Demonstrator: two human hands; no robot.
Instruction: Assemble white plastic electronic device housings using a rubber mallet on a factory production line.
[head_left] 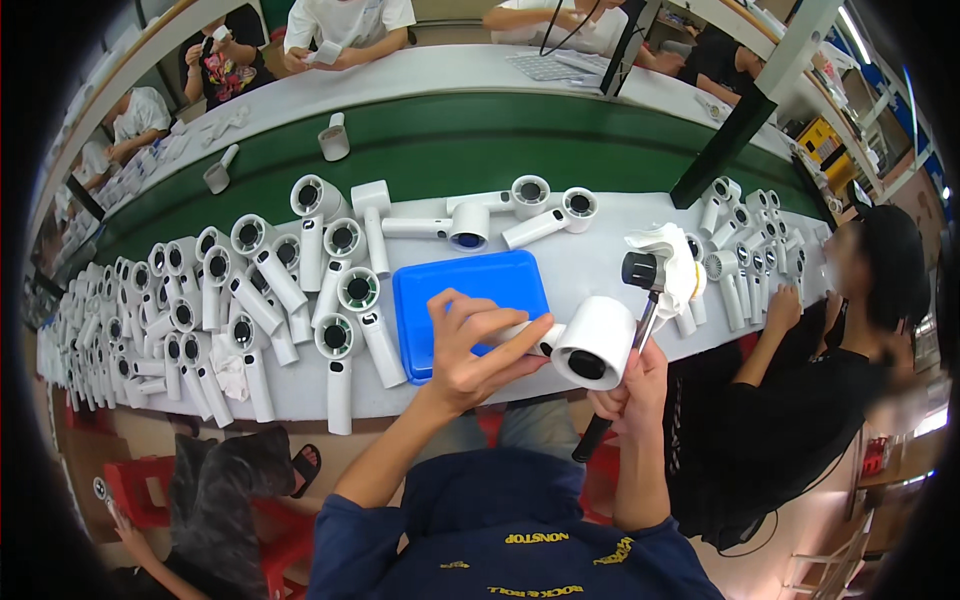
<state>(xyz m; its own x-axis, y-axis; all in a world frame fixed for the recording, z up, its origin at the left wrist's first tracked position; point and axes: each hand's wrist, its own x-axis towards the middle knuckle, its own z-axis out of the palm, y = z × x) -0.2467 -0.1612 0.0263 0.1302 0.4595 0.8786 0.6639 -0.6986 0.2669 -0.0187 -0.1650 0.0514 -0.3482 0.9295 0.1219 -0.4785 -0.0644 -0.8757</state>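
Pinching the handle of 1 white plastic handheld fan [602, 320] with a drum-shaped head, the left hand [468, 345] spreads its fingers, while the right hand [635, 385] wraps round a slim metal-shafted hammer [648, 318] with a black cylindrical head and black grip. The fan sits between the 2 hands, before the torso, near the table's front edge; I cannot tell whether the right fingertips also press its drum. My main worry is a slip: the left hold looks light, so a twist or knock could drop the smooth drum onto the table or past that edge. The shaft passes just beside the white shell, so a loose wrist turn might scratch it, and the hammer head could snag the crumpled white cloth [680, 255] near it. Outward, I'd mind the blue plastic rectangular tray [415, 325], partly hidden by the left hand, then the dense crowd of white fans [255, 303] further left. To the right, a neighbour's hand [785, 305] limits wide swings. I judge most room lies forward, over the pale grey table [590, 255] between tray and cloth, toward the long green strip [440, 150].
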